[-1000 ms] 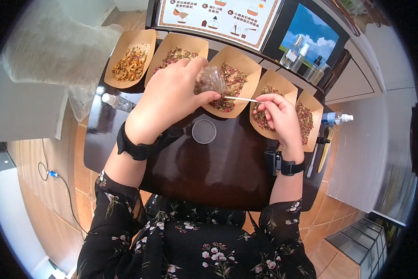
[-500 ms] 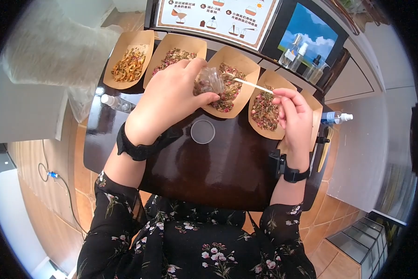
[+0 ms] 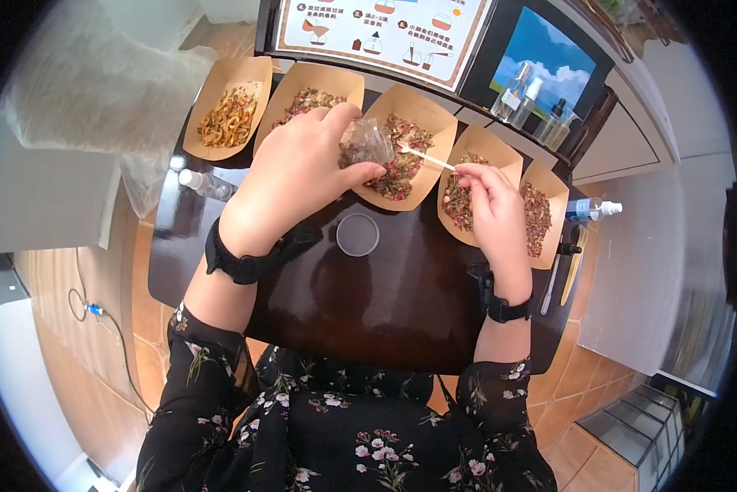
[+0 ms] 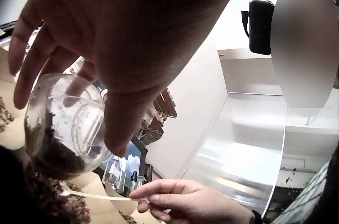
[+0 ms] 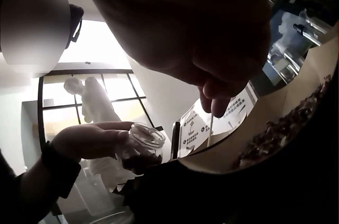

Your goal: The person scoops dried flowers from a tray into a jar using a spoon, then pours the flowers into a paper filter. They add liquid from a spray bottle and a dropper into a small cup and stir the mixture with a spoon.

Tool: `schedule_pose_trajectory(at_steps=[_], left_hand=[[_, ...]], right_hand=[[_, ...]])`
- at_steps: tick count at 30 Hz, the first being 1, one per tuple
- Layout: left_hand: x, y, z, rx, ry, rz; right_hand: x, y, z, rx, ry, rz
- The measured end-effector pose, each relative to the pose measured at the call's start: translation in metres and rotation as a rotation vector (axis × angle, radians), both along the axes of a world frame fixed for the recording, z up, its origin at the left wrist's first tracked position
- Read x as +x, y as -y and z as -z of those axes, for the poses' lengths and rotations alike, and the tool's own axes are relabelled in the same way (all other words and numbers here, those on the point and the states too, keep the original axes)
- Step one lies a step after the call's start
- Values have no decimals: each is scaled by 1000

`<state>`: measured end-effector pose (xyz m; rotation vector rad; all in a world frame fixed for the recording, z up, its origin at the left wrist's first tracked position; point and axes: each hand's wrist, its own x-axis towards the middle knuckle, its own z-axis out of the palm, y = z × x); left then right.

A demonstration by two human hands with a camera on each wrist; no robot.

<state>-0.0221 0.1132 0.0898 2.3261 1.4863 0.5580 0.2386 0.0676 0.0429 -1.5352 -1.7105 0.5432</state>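
Note:
My left hand holds a clear jar on its side, mouth to the right, over the middle paper tray. Dark dried bits lie along the jar's lower wall in the left wrist view. Between thumb and fingers, my right hand pinches a thin white spoon. The spoon's small bowl is down at the dried petals, just right of the jar's mouth. A round clear lid lies on the dark table in front of the jar.
More paper trays of dried flowers flank the middle one, including one at far left. Spray bottles lie at the left and right table edges. Small glass bottles stand behind, beside a printed instruction sheet.
My right hand drew right with the spoon, then came back left and its tip dropped to the petals. My left hand and the jar have hardly moved.

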Motion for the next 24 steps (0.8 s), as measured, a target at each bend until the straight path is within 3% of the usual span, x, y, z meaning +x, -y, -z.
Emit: schedule_pose_trajectory(at_steps=[2, 4, 6, 9, 24], left_hand=[[1, 0, -1, 11, 6, 0], [1, 0, -3, -22, -12, -23], [1, 1, -4, -27, -8, -21], [1, 1, -3, -32, -6, -22], [-2, -4, 5, 8, 89, -17]], right_hand=[[-1, -1, 4, -166, -77, -45], [0, -2, 9, -176, -98, -66], [-2, -2, 8, -391, -330, -55], [-2, -4, 13, -473, -477, -22], [10, -12, 12, -455, -698, 89]])
